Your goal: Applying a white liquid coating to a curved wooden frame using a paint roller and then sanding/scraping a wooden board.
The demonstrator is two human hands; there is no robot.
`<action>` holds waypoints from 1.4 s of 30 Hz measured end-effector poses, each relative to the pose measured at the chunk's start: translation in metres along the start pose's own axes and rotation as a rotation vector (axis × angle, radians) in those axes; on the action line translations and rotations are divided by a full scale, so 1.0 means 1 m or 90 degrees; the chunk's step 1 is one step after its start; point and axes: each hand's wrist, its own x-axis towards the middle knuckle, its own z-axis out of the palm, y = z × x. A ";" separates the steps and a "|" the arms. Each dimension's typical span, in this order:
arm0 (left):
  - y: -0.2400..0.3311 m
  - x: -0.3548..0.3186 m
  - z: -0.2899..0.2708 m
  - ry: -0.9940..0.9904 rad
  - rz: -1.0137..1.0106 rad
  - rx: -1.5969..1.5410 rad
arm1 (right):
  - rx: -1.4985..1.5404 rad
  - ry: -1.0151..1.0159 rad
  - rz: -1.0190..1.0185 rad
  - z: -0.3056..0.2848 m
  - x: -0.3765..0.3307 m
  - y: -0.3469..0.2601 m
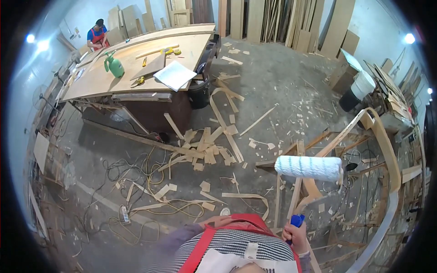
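Note:
My right hand (296,237) grips the blue handle of a paint roller (308,168), whose white and blue-striped sleeve lies level in front of me at the right. My left hand (219,221) rests against my waist above a red apron strap and holds nothing visible. Its fingers look partly closed and are half hidden by my body. Curved and straight wooden frame pieces (378,136) stand just beyond the roller.
A big workbench (136,68) at the far left carries a green spray bottle (114,65), papers and tools. Another person (97,36) works at its far end. Wood offcuts and yellow cables (150,182) litter the concrete floor. Boards lean on the back wall. A white bucket (363,84) stands right.

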 end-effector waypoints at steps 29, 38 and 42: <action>0.284 0.461 -0.444 0.215 -0.003 0.145 | 0.122 0.058 -0.018 0.024 0.520 -0.299; 0.428 0.689 -0.650 0.142 0.076 0.316 | 0.262 0.225 -0.091 -0.004 0.731 -0.429; 0.496 0.784 -0.754 0.090 0.080 0.407 | 0.350 0.228 -0.119 -0.034 0.812 -0.500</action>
